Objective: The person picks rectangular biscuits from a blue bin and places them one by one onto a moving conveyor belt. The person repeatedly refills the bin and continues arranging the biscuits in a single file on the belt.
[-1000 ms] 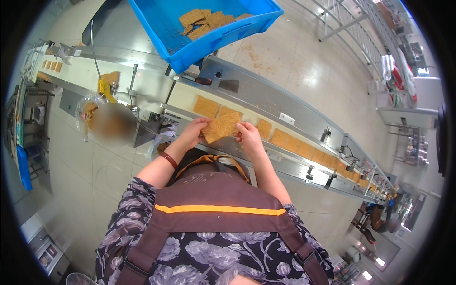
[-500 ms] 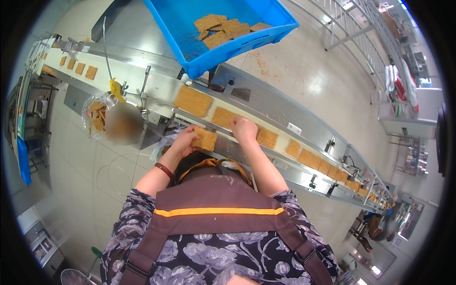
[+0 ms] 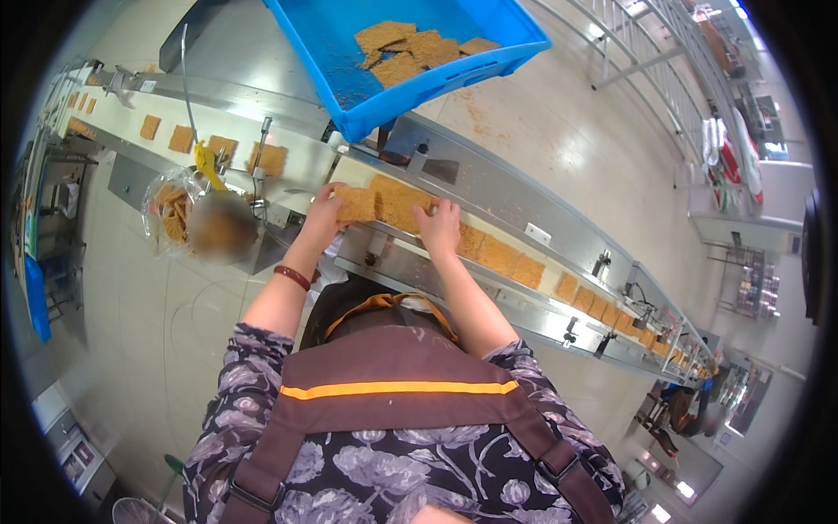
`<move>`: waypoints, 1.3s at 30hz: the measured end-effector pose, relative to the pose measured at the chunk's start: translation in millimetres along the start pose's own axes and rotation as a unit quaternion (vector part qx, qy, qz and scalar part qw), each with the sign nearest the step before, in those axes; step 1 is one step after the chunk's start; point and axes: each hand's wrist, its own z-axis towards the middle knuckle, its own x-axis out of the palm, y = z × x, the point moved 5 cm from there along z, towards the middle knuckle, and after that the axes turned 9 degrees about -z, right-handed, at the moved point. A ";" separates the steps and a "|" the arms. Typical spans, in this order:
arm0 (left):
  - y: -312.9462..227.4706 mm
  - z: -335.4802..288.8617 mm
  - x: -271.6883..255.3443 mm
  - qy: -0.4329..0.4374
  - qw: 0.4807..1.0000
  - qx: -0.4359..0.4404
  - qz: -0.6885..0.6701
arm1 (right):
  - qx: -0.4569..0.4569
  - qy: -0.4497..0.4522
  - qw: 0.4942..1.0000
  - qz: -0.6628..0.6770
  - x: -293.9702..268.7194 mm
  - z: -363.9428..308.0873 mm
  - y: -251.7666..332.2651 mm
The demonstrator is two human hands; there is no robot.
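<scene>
Left hand: my left hand [image 3: 321,217] is curled at the near edge of the belt, fingers closed on a rough, golden-brown square noodle block [image 3: 356,204].
Right hand: my right hand [image 3: 441,229] lies palm down, fingers loosely bent, pressing on a wider noodle slab [image 3: 401,201] at 3 o'clock of the block; I cannot tell whether it grips.
Conveyor: a long, pale belt in a brushed steel frame [image 3: 489,188], running from 10 o'clock to 4 o'clock.
Row of blocks: crumbly tan squares [image 3: 515,262] spaced down the belt toward 4 o'clock.
Blue crate: smooth plastic tray [image 3: 349,52] at 12 o'clock, holding broken noodle pieces [image 3: 410,48].
Bag: clear, crinkled plastic bag [image 3: 170,210] at 9 o'clock.
</scene>
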 end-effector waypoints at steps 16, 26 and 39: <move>79.0 -10.0 97.3 0.107 0.978 -0.165 0.067 | 0.280 0.168 0.835 0.443 -64.5 -72.0 -204.2; 111.7 -27.6 124.4 0.094 0.980 -0.160 0.077 | 0.307 0.161 0.803 0.484 -78.1 -85.0 -255.5; 117.7 -44.0 111.5 0.033 0.992 -0.122 0.024 | 0.079 -0.090 0.986 -0.119 -116.2 -35.6 -254.1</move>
